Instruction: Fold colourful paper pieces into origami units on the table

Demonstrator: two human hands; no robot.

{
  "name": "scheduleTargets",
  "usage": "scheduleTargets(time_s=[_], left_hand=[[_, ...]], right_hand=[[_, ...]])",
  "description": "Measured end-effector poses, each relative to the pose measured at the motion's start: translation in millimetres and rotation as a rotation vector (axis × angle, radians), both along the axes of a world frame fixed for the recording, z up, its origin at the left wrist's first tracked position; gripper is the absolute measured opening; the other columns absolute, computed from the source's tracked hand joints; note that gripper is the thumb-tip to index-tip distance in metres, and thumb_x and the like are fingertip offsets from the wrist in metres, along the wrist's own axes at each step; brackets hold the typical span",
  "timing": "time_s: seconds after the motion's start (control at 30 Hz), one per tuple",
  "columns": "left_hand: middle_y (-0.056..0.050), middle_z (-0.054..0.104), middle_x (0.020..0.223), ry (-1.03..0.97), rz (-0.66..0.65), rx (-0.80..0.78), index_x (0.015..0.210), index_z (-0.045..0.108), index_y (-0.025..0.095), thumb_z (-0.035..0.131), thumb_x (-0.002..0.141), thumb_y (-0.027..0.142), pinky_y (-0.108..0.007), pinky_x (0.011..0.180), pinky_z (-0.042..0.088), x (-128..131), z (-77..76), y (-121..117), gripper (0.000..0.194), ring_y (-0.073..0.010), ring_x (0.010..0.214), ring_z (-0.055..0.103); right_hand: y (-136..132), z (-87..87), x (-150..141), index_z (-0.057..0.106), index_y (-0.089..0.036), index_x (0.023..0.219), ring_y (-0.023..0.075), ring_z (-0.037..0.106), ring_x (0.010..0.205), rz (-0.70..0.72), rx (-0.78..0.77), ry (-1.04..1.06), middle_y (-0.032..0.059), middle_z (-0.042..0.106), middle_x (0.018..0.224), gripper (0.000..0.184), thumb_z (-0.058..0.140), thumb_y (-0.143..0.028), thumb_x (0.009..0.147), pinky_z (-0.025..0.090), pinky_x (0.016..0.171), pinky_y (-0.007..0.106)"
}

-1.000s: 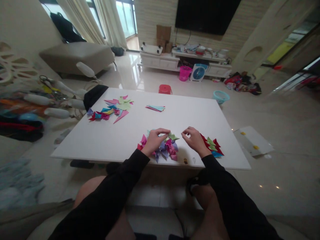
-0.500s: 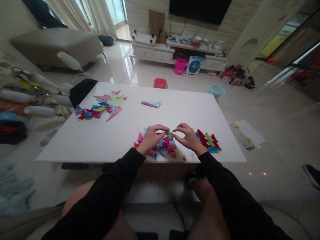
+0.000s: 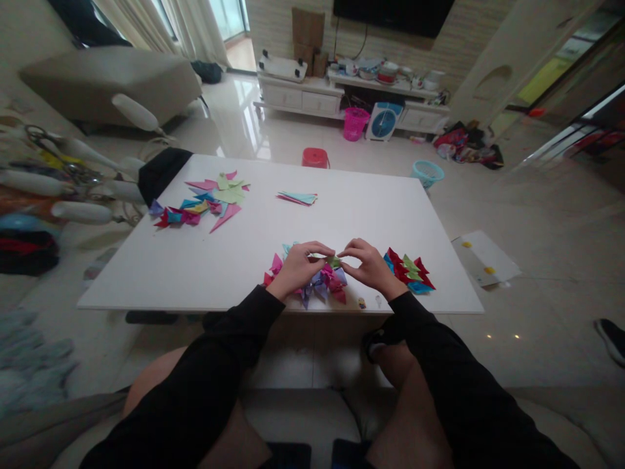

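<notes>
Between my two hands is a small light-green folded paper piece [image 3: 334, 262], held above the table near its front edge. My left hand [image 3: 303, 266] pinches its left side with thumb and fingers. From the other side, the thumb and index finger of my right hand [image 3: 365, 262] close on it. Right below lies a pile of pink, purple and blue folded papers [image 3: 319, 285], partly covered by my left hand. Beside my right wrist sits a group of red, green and blue folded papers [image 3: 411, 272].
On the white table [image 3: 234, 273], more colourful folded papers [image 3: 205, 202] lie at the back left, with a flat stack of paper strips [image 3: 297, 198] at the back middle. A black bag-like object [image 3: 163, 174] rests at the left corner. Beyond stand a red stool [image 3: 315, 157] and a blue basket [image 3: 428, 173].
The camera view has shifted slightly. Both hands stay at the green paper, with only small finger movements; it now looks a little flatter between them.
</notes>
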State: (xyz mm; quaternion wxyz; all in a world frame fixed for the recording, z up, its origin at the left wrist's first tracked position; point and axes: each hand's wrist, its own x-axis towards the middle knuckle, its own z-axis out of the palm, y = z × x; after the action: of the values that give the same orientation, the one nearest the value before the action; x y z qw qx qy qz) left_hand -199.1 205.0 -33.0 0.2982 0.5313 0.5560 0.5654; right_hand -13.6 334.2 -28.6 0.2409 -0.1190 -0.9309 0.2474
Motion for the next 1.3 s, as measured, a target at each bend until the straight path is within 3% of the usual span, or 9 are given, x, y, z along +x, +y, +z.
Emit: scheduleTargets(time_s=[0.37, 0.43, 0.53, 0.67, 0.77, 1.1, 1.3], left_hand=[[-0.008, 0.078, 0.103, 0.044, 0.006, -0.018, 0.086, 0.081, 0.020, 0.062, 0.081, 0.012, -0.033, 0.081, 0.065, 1, -1.0, 1, 0.021, -0.0202, 0.096, 0.073], [-0.009, 0.076, 0.107, 0.033, 0.032, -0.024, 0.082, 0.079, 0.019, 0.063, 0.080, 0.012, -0.034, 0.083, 0.065, 1, 0.4, 0, 0.018, -0.0200, 0.098, 0.073], [-0.009, 0.072, 0.113, 0.045, 0.066, -0.052, 0.078, 0.077, 0.018, 0.063, 0.078, 0.011, -0.034, 0.083, 0.065, -2, 3.8, -2, 0.015, -0.0193, 0.099, 0.071], [-0.008, 0.070, 0.112, 0.083, 0.098, -0.070, 0.079, 0.077, 0.018, 0.063, 0.077, 0.009, -0.030, 0.076, 0.064, -5, 7.8, -3, 0.017, -0.0195, 0.101, 0.069], [-0.007, 0.071, 0.110, 0.107, 0.114, -0.074, 0.080, 0.077, 0.018, 0.063, 0.077, 0.006, -0.028, 0.074, 0.063, -5, 9.9, -4, 0.019, -0.0195, 0.102, 0.069], [-0.007, 0.070, 0.108, 0.154, 0.132, -0.078, 0.080, 0.076, 0.018, 0.062, 0.078, 0.002, -0.028, 0.073, 0.060, -6, 11.7, -4, 0.021, -0.0182, 0.100, 0.068], [-0.007, 0.071, 0.107, 0.169, 0.131, -0.089, 0.079, 0.076, 0.018, 0.062, 0.079, 0.005, -0.029, 0.072, 0.060, -5, 11.3, -3, 0.019, -0.0187, 0.099, 0.068]], right_hand=[[1, -0.2, 1, 0.074, -0.023, 0.088, 0.0218, 0.061, 0.087, -0.001, 0.022, -0.050, 0.0063, 0.065, 0.087, 0.013, 0.064, -0.025, 0.096, 0.048, 0.077, 0.035], [5, 1.6, 3, 0.074, -0.022, 0.086, 0.0214, 0.061, 0.086, -0.088, 0.055, -0.074, 0.0064, 0.066, 0.087, 0.014, 0.063, -0.025, 0.096, 0.047, 0.076, 0.034], [22, 3.8, 13, 0.074, -0.020, 0.082, 0.0210, 0.062, 0.086, -0.329, 0.113, -0.175, 0.0073, 0.068, 0.088, 0.015, 0.064, -0.023, 0.092, 0.046, 0.078, 0.033], [53, 1.7, 38, 0.077, -0.018, 0.080, 0.0216, 0.065, 0.084, -0.651, 0.102, -0.460, 0.0092, 0.074, 0.091, 0.017, 0.065, -0.029, 0.086, 0.045, 0.075, 0.031], [67, -4.1, 57, 0.081, -0.020, 0.086, 0.0239, 0.069, 0.085, -0.773, 0.038, -0.675, 0.0103, 0.077, 0.090, 0.019, 0.066, -0.031, 0.081, 0.045, 0.072, 0.030], [78, -26.1, 80, 0.082, -0.021, 0.095, 0.0275, 0.073, 0.095, -0.724, -0.080, -1.051, 0.0123, 0.078, 0.098, 0.025, 0.069, -0.026, 0.074, 0.051, 0.078, 0.031], [83, -38.2, 88, 0.081, -0.020, 0.101, 0.0303, 0.072, 0.103, -0.766, -0.079, -1.111, 0.0142, 0.077, 0.108, 0.030, 0.070, -0.022, 0.073, 0.053, 0.085, 0.036]])
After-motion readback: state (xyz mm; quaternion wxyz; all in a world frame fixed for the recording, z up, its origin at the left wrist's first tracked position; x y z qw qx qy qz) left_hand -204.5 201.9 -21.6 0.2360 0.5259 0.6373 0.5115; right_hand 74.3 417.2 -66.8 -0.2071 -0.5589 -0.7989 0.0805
